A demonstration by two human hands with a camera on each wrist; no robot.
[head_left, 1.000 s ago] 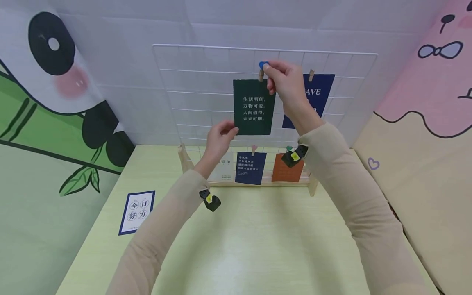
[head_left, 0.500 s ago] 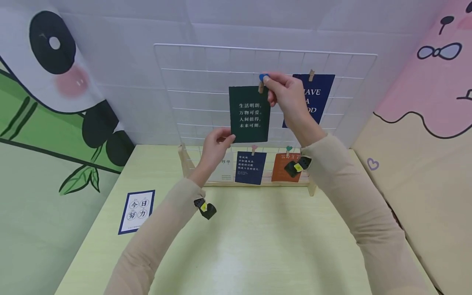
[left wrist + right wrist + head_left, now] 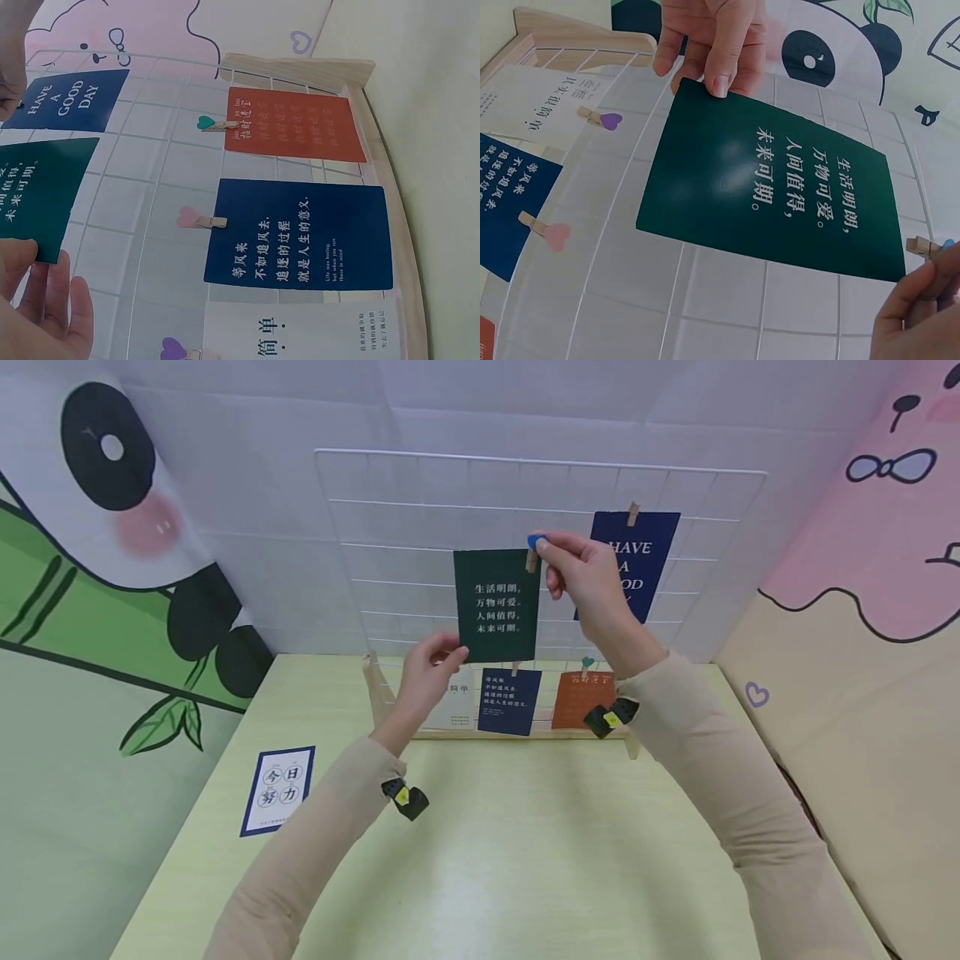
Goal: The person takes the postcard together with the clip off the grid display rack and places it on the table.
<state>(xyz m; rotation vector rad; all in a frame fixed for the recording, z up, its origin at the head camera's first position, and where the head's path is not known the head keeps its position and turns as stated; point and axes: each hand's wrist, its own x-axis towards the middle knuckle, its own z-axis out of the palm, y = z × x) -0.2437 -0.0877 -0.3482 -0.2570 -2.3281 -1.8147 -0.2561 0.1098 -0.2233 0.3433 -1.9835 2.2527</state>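
Note:
In the head view, a dark green card (image 3: 497, 607) with white Chinese writing is held in front of a white wire grid (image 3: 405, 527). My left hand (image 3: 426, 681) pinches its lower left corner between thumb and fingers. My right hand (image 3: 588, 577) pinches a small wooden clothespin (image 3: 532, 560) with a blue heart, at the card's upper right corner. In the right wrist view the clothespin (image 3: 924, 247) shows right at the card's edge, and the right fingers (image 3: 922, 307) partly cover it. A navy "HAVE A GOOD DAY" card (image 3: 637, 560) hangs clipped behind my right hand.
Low on the grid hang a white card (image 3: 300, 330), a navy card (image 3: 300, 232) and an orange card (image 3: 296, 124), held by heart clothespins. A wooden base (image 3: 517, 735) supports the grid. A blue-bordered white card (image 3: 277, 785) lies on the table (image 3: 487, 860) at left.
Both hands have moved down and slightly left with the green card and the blue-heart clothespin. More of the navy card behind the right hand now shows.

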